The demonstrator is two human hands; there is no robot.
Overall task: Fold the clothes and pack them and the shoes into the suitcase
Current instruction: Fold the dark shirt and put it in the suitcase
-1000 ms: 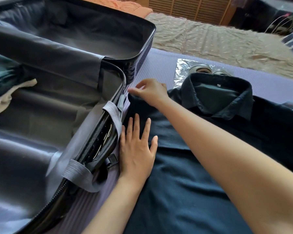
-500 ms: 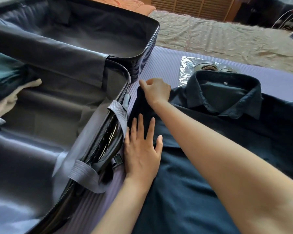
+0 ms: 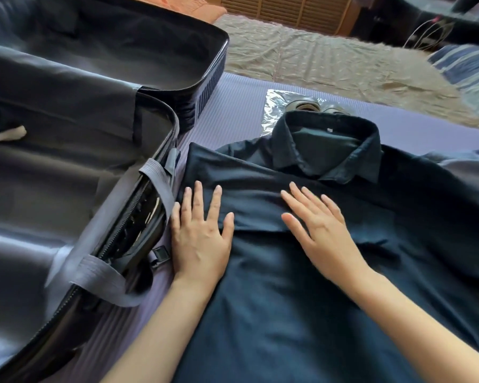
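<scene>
While suitcase [image 3: 210,76] lies open alongside, left hand [image 3: 201,241], right hand [image 3: 324,233] press shirt [image 3: 288,327], fingers [image 3: 198,197] spread flat.

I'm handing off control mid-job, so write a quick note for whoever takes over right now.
Left hand: open, flat on the folded edge of the dark navy collared shirt.
Right hand: open, flat on its middle.
The shirt lies on the purple ribbed mat beside the open dark suitcase, its suitcase side folded in.
Grey shoes sit on clear plastic beyond the collar.
Left: finish folding, pack shirt and shoes.
</scene>
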